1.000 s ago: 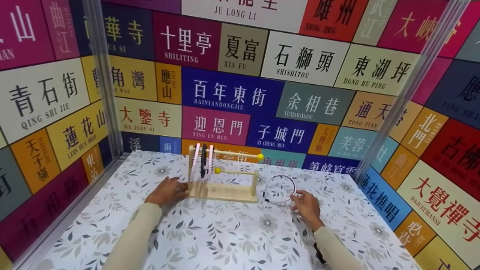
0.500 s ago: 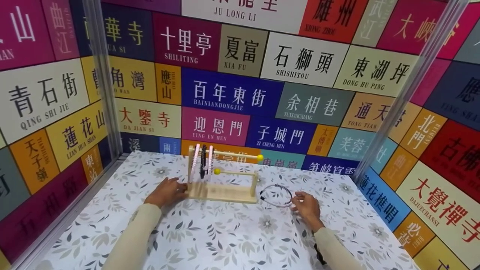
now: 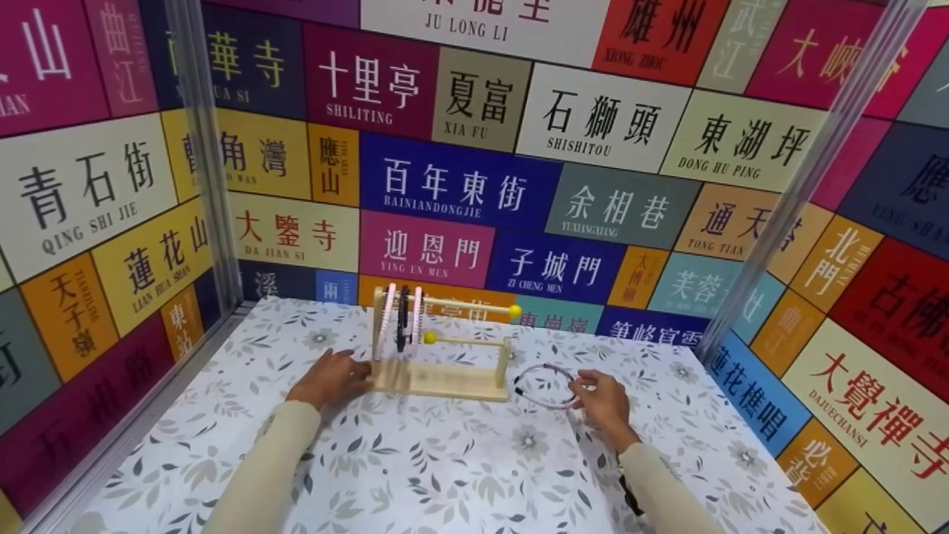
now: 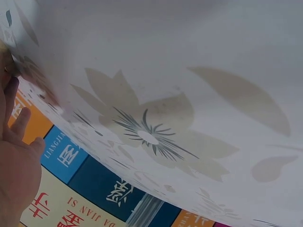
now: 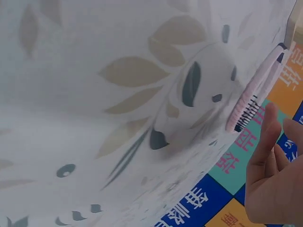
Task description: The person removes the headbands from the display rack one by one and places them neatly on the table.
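Note:
A pale wooden stand on the table has two horizontal rods ending in yellow balls. Pink and black headbands hang at the left of its upper rod. My left hand grips the left end of the stand's base; its grip lies mostly outside the left wrist view. A round pink-and-black headband lies right of the stand, its row of dark teeth showing in the right wrist view. My right hand is at this headband's right edge, thumb and forefinger apart, fingertips just short of the band in the right wrist view.
A leaf-and-flower patterned cloth covers the table. Walls of coloured panels with lettering enclose it at the back and sides, and metal posts stand at the corners.
The headband in my right hand tipped down from a raised position and came to lie on the table as the fingers let go. The right hand then shifted slightly back toward it. The left hand stayed put.

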A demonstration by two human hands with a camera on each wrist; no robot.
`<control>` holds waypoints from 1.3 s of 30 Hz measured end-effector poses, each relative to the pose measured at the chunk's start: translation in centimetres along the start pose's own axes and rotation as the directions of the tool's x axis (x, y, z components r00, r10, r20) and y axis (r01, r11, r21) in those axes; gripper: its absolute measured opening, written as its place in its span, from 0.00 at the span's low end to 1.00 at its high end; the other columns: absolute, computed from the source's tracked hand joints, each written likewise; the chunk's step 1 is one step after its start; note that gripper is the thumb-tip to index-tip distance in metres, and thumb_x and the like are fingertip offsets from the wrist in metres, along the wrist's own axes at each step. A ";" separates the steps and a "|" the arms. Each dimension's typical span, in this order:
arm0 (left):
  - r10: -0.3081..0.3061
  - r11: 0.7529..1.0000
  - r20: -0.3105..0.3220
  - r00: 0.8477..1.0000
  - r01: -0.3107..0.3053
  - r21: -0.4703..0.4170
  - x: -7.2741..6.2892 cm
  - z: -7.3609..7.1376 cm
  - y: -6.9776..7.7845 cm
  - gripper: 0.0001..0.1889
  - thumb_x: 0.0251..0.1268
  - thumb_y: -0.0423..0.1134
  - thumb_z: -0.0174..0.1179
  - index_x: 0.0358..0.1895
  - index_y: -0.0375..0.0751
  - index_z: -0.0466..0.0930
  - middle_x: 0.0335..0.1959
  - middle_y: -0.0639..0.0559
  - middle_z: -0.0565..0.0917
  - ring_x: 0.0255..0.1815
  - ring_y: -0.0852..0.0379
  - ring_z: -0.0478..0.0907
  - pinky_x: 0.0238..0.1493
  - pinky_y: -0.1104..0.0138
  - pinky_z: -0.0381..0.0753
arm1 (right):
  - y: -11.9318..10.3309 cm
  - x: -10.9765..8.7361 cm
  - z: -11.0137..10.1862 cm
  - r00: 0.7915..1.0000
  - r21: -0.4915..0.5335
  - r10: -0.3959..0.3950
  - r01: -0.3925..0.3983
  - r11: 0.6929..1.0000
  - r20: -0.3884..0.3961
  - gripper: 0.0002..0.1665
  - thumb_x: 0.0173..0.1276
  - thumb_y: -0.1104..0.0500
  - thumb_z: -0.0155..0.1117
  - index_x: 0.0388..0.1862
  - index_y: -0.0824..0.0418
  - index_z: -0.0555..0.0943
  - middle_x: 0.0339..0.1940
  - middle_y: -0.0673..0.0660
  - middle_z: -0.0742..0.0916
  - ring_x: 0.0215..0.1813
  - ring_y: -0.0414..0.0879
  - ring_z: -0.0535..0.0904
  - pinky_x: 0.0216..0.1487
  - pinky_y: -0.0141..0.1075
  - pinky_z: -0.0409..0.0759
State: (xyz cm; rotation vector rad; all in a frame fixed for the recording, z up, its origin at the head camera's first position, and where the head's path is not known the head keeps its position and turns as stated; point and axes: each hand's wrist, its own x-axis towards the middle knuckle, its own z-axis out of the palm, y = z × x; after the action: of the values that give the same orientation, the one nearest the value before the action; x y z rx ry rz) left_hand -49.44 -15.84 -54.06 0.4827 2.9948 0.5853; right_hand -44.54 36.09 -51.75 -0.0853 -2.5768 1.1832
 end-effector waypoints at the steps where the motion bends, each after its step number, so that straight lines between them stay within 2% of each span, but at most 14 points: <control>1: -0.012 1.000 0.002 1.000 0.012 -0.004 0.0 0.0 0.0 0.21 0.73 0.51 0.65 0.65 0.51 0.84 0.68 0.52 0.81 0.81 0.42 0.60 0.85 0.44 0.39 | -0.4 0.0 0.1 1.000 0.003 -0.016 0.016 1.000 -0.002 0.23 0.71 0.55 0.71 0.61 0.65 0.84 0.52 0.64 0.90 0.33 0.56 0.91 0.18 0.31 0.77; 3: -0.031 0.999 0.005 0.999 0.031 -0.017 0.0 -0.1 0.0 0.21 0.73 0.51 0.65 0.65 0.52 0.84 0.69 0.52 0.81 0.82 0.43 0.59 0.85 0.44 0.38 | -1.2 -0.1 0.3 0.999 0.005 -0.044 0.044 0.999 -0.004 0.23 0.71 0.55 0.72 0.61 0.64 0.84 0.52 0.63 0.90 0.33 0.58 0.90 0.18 0.32 0.78; 8: -0.057 0.998 0.007 0.998 0.057 -0.036 -0.2 -0.3 0.0 0.21 0.72 0.50 0.66 0.64 0.52 0.84 0.69 0.51 0.80 0.82 0.43 0.58 0.85 0.44 0.37 | -3.5 -0.3 1.1 0.995 0.024 -0.102 0.102 0.994 0.000 0.23 0.71 0.56 0.72 0.61 0.65 0.84 0.51 0.63 0.91 0.30 0.58 0.90 0.23 0.40 0.86; 15: -0.067 0.997 0.015 0.998 0.067 -0.031 -0.5 -0.5 0.4 0.21 0.73 0.50 0.65 0.65 0.51 0.84 0.70 0.49 0.79 0.82 0.42 0.57 0.85 0.44 0.37 | -6.4 0.5 2.3 0.983 -0.002 -0.185 0.185 0.983 0.006 0.23 0.70 0.55 0.73 0.61 0.62 0.85 0.49 0.61 0.91 0.26 0.52 0.89 0.18 0.33 0.81; 23: -0.047 0.999 -0.016 0.999 0.047 -0.010 -0.3 -0.3 0.7 0.21 0.72 0.48 0.66 0.65 0.49 0.84 0.68 0.52 0.81 0.80 0.42 0.61 0.85 0.45 0.37 | -10.8 1.0 3.8 0.975 -0.006 -0.218 0.218 0.976 0.051 0.23 0.69 0.52 0.75 0.60 0.57 0.86 0.49 0.57 0.92 0.23 0.45 0.88 0.19 0.35 0.83; 32: -0.033 0.999 -0.014 0.999 0.033 0.005 0.1 -0.2 0.8 0.20 0.71 0.47 0.67 0.64 0.49 0.85 0.67 0.53 0.82 0.78 0.43 0.65 0.85 0.44 0.38 | -14.6 0.9 5.7 0.941 0.005 -0.328 0.329 0.944 0.084 0.24 0.68 0.51 0.76 0.61 0.56 0.86 0.49 0.55 0.92 0.23 0.44 0.88 0.13 0.31 0.70; 36: -0.027 1.000 -0.015 1.000 0.027 0.004 0.1 -0.1 0.7 0.20 0.71 0.46 0.68 0.62 0.48 0.86 0.67 0.52 0.82 0.78 0.43 0.64 0.85 0.43 0.38 | -15.9 0.4 6.7 0.926 0.027 -0.361 0.360 0.933 0.110 0.24 0.67 0.51 0.76 0.60 0.56 0.86 0.50 0.54 0.92 0.24 0.47 0.89 0.15 0.32 0.76; 39: -0.039 0.999 -0.009 0.999 0.039 0.001 0.0 -0.1 0.7 0.19 0.70 0.46 0.68 0.62 0.49 0.86 0.67 0.52 0.82 0.79 0.43 0.63 0.85 0.44 0.38 | -16.8 0.0 7.4 0.916 0.037 -0.377 0.376 0.926 0.134 0.24 0.68 0.51 0.76 0.60 0.56 0.86 0.51 0.55 0.92 0.22 0.44 0.88 0.17 0.35 0.80</control>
State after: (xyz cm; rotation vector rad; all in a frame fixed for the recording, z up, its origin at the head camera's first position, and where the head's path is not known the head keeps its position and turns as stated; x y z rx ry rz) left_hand -49.27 -15.26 -53.75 0.4226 3.0054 0.5846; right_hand -45.51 19.64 -43.70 0.4927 -2.5430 1.0851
